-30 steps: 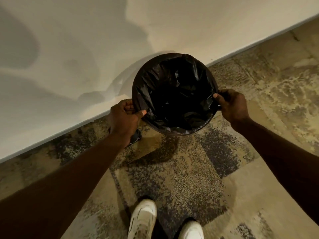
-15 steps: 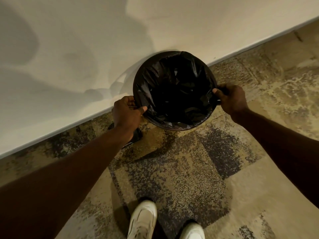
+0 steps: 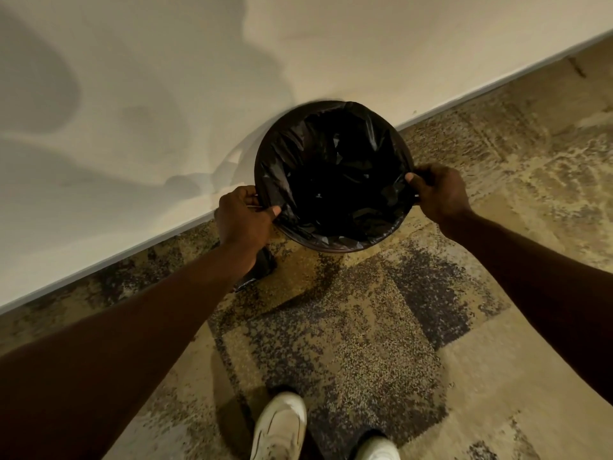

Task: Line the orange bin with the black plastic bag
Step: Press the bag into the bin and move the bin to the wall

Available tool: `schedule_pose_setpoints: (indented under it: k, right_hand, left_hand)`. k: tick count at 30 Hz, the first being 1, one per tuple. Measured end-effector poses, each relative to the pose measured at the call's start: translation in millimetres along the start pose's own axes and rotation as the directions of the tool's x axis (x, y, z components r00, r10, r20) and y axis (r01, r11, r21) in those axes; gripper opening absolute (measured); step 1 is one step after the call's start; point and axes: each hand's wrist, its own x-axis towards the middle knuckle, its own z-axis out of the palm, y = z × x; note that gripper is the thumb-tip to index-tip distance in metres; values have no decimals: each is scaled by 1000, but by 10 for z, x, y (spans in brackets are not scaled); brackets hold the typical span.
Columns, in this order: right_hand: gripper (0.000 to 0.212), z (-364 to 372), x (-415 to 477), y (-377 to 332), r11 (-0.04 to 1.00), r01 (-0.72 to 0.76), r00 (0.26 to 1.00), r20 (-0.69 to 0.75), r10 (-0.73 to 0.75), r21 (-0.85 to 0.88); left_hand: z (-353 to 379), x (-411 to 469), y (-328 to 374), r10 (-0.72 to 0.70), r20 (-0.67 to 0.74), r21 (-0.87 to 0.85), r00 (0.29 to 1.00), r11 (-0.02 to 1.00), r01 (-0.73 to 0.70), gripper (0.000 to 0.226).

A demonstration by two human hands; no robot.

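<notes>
A round bin (image 3: 345, 250) stands on the carpet against the wall, and in this dim light its rim looks dark brown. The black plastic bag (image 3: 331, 167) hangs inside it, its edge folded over the rim all around. My left hand (image 3: 243, 219) grips the bag's edge and the rim at the bin's left side, thumb pressing on the plastic. My right hand (image 3: 438, 190) grips the bag and rim at the right side, thumb on top. The bin's outer wall is almost wholly hidden by the bag.
A pale wall (image 3: 166, 94) runs diagonally behind the bin, meeting patterned beige and grey carpet (image 3: 348, 327). A small dark object (image 3: 262, 265) lies on the floor under my left wrist. My two white shoes (image 3: 280, 426) are at the bottom edge.
The bin and both hands have shifted slightly toward the wall. Both hands keep their hold on the bag's edge at the rim.
</notes>
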Motion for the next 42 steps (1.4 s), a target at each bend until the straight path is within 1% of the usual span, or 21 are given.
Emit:
schedule_pose_setpoints:
  k: [1, 4, 5, 7, 9, 12, 15, 19, 24, 28, 32, 34, 36, 37, 39, 41, 42]
  right_hand:
    - [15, 15, 10, -2, 1000, -3, 1000, 1, 3, 10]
    - [13, 57, 19, -32, 1000, 19, 1000, 16, -19, 2]
    - [16, 74, 25, -30, 1000, 14, 1000, 12, -14, 2]
    - [23, 101, 30, -3, 998, -36, 999, -3, 36, 56]
    - [26, 115, 47, 29, 993, -75, 997, -15, 77, 87]
    - [18, 124, 66, 41, 991, -84, 996, -19, 87, 105]
    - [18, 115, 75, 12, 996, -71, 997, -39, 73, 58]
    - [22, 90, 75, 47, 1000, -18, 999, -51, 18, -13]
    - [28, 85, 109, 105, 1000, -25, 998, -60, 24, -14]
    - [30, 82, 95, 97, 999, -42, 998, -55, 44, 28]
    - [32, 72, 0, 82, 983, -97, 995, -17, 101, 157]
    - [35, 74, -105, 99, 975, -119, 992, -14, 123, 188]
    - [39, 73, -250, 117, 973, -136, 990, -11, 140, 186]
    - [41, 74, -330, 132, 980, -139, 990, -13, 142, 146]
    - [44, 71, -490, 172, 990, -131, 991, -12, 132, 58]
    - [43, 59, -635, 202, 993, -120, 993, -19, 120, 25]
    - [43, 53, -683, 227, 994, -108, 994, -17, 109, 31]
  left_hand:
    - [-6, 17, -4, 6, -2, 7, 1000, 1000, -6, 42]
    - [-30, 52, -7, 11, -1, 59, 1000, 998, -11, 40]
    - [-37, 56, -3, 19, 8, 84, 1000, 996, -20, 39]
    - [-44, 53, 2, 46, 25, 121, 999, 991, -49, 37]
    - [-47, 48, 14, 38, 32, 134, 999, 990, -42, 37]
    - [-32, 65, 36, -21, 45, 61, 999, 998, 18, 40]
    - [-23, 51, 85, -88, 95, -36, 992, 995, 92, 39]
    - [-12, 27, 92, -104, 105, -43, 989, 993, 109, 40]
    - [-3, 9, 67, -80, 113, -24, 990, 996, 84, 40]
    - [-19, -4, 82, -67, 98, 19, 993, 998, 66, 38]
    - [-51, -34, 102, -64, 116, 56, 991, 997, 58, 36]
    - [-36, -6, 27, -55, 105, 64, 993, 997, 48, 42]
    - [19, 50, -133, -50, 96, 61, 994, 997, 44, 57]
    - [53, 79, -233, -53, 109, 51, 993, 998, 48, 62]
    - [45, -23, -223, -50, 112, 54, 992, 998, 44, 66]
    - [43, -90, -274, -50, 87, 101, 995, 994, 42, 76]
    - [53, -81, -343, -53, 94, 96, 994, 994, 44, 80]
